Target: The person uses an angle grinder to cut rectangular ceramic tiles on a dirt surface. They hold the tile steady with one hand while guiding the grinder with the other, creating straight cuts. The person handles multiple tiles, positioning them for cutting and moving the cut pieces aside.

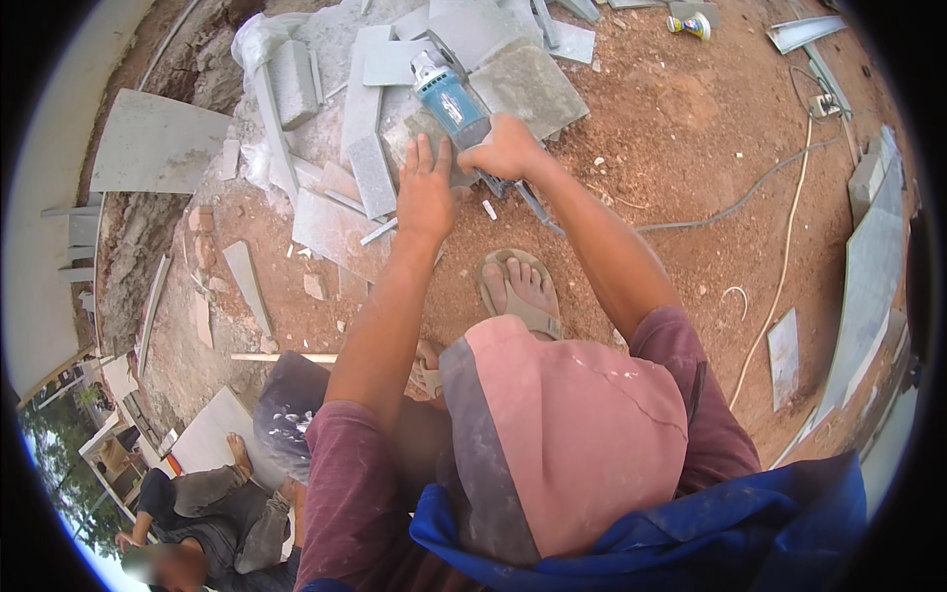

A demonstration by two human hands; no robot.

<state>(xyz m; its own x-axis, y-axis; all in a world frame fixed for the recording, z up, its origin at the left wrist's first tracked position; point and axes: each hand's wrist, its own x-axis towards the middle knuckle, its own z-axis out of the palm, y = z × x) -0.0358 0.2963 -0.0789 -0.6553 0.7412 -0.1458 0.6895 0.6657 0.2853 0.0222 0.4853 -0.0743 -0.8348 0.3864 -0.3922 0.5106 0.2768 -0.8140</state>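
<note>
Grinder (449, 99): 1, gripped by right hand (505, 148); left hand (424, 187) flat, fingers spread, on 1 slab (409, 133).

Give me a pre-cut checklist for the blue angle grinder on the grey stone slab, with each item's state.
1. Right hand gripping the blue angle grinder: ok.
2. Left hand flat on the grey stone slab, holding it down: ok.
3. Left fingers well away from the grinder head: not ok, right beside it.
4. Foot protection: not ok, sandalled foot close to the slab.
5. Grey power cable away from the cut: ok.
6. Disc guard and disc condition: cannot tell.
</note>
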